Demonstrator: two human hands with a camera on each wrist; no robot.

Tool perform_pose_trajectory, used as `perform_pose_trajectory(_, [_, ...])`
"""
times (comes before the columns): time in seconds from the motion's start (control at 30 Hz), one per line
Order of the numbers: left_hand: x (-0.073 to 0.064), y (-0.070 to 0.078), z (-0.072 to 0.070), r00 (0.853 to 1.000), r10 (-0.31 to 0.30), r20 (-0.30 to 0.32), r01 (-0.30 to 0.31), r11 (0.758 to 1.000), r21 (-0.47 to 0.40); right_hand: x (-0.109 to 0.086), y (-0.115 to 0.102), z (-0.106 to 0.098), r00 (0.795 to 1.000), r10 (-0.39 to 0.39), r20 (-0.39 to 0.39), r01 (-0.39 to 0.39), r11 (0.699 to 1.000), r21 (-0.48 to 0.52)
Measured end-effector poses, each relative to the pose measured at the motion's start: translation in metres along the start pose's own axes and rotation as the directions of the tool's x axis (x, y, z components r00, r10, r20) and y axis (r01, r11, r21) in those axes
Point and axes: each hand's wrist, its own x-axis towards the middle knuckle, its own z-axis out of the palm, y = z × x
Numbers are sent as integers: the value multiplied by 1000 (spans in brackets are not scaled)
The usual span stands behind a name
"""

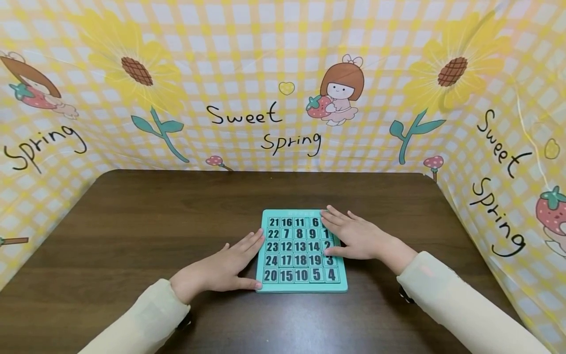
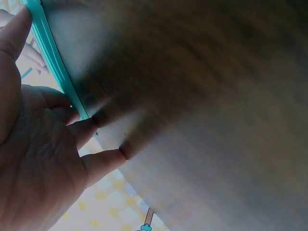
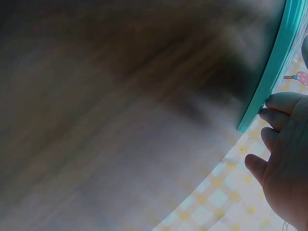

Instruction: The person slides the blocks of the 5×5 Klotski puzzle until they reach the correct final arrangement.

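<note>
A teal number sliding puzzle (image 1: 305,288) lies flat on the table, its rows of numbered tiles (image 1: 300,247) facing up. At its left edge, my left hand (image 1: 221,269) has extended fingers along the side and the thumb at the lower left corner. My right hand (image 1: 360,238) lies over the right edge, fingers straight across the upper right corner and thumb by the tile marked 2. Those fingers hide the top right cell. Both wrist views catch the puzzle's side edge (image 2: 57,62) beside the fingers.
The brown wooden table (image 1: 177,206) has rounded far corners. A yellow checked cloth (image 1: 247,59) printed with flowers, figures and lettering rises behind it and along both sides.
</note>
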Motion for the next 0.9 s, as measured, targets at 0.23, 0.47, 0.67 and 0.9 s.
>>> perform_pose_trajectory(0.23, [2,1,1,1000,2,5,-2,1000,-3,4,-4,0,1000,7,17,-6,1000,-10])
perform_pose_trajectory(0.47, [3,2,0,1000,5,9,-5,1000,2,-7,-1,0,1000,24,-12,-24,1000,3])
perform_pose_trajectory(0.67, [2,2,-1,1000,3,6,-3,1000,3,-23,-1,3,999,25,-21,-25,1000,-6])
perform_pose_trajectory(0.9, [1,0,0,1000,10,-6,-10,1000,1,-38,-7,4,999,24,-25,-25,1000,-16])
